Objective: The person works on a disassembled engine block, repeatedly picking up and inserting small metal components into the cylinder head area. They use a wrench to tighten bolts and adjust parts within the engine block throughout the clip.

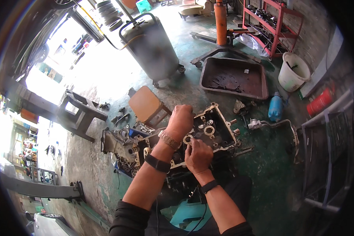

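Note:
A greasy metal engine block (218, 128) lies on the green workshop floor in front of me, its open face up. My left hand (181, 120) rests on the block's top edge, fingers curled over it; a metal watch and a black band sit on that wrist. My right hand (198, 155) is just below, fingers pinched on a small round metal part (187, 139) at the block's face. What the left fingers grip is hidden behind the hand. A second engine casting (120, 145) lies to the left of the block.
A small wooden stool (147, 105) stands behind the block, a grey stool (80, 114) further left. A rusty drain tray (234, 78), a white bucket (293, 71), a blue bottle (275, 107), a grey tank on wheels (153, 45) and a red rack (273, 23) stand beyond. Loose parts (259, 124) lie right.

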`<state>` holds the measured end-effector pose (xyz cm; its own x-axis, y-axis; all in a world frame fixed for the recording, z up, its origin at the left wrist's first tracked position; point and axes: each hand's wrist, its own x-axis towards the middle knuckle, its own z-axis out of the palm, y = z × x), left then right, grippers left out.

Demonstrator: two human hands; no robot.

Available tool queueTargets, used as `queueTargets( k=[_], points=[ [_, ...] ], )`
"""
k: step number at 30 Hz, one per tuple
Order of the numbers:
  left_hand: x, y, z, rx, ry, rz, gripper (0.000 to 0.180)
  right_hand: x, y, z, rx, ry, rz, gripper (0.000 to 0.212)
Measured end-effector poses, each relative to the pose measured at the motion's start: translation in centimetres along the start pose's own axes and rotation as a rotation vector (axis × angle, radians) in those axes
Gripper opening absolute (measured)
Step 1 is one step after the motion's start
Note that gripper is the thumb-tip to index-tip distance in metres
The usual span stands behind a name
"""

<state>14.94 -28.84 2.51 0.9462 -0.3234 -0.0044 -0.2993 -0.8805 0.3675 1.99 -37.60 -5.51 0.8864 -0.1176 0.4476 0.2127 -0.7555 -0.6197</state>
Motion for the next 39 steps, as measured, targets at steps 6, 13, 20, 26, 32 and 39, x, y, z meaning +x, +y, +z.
queueTargets(
  k=[6, 13, 20, 26, 32, 39],
  points=[
    [-0.4, -0.5, 1.0, -0.183, 0.098, -0.223, 0.022, 0.0, -0.1, -0.1, -0.007, -0.015, 0.017, 0.024],
    [-1.6, -1.1, 4.9, 0.024, 0.303, -0.098, 0.008, -0.8, 0.7, 0.8, -0.114, -0.023, -0.044, 0.016],
    [-1.8, 1.0, 4.3, -0.531, 0.433, -0.435, 0.017, -1.0, 0.9, 1.2, -0.065, -0.122, 0.022, 0.030],
    [-2.9, 1.0, 4.7, -0.726, 0.515, -0.427, 0.018, -1.4, 2.9, 1.4, 0.092, -0.186, 0.031, 0.029],
    [-3.0, -0.5, 6.2, -0.712, 0.596, -0.403, 0.013, 0.9, 8.4, 1.7, 0.733, -0.123, 0.512, 0.034],
    [-2.4, -0.9, 8.5, -0.750, 0.643, -0.339, 0.013, 8.4, 5.9, -0.4, 0.479, -0.328, 0.169, 0.036]
  ],
)
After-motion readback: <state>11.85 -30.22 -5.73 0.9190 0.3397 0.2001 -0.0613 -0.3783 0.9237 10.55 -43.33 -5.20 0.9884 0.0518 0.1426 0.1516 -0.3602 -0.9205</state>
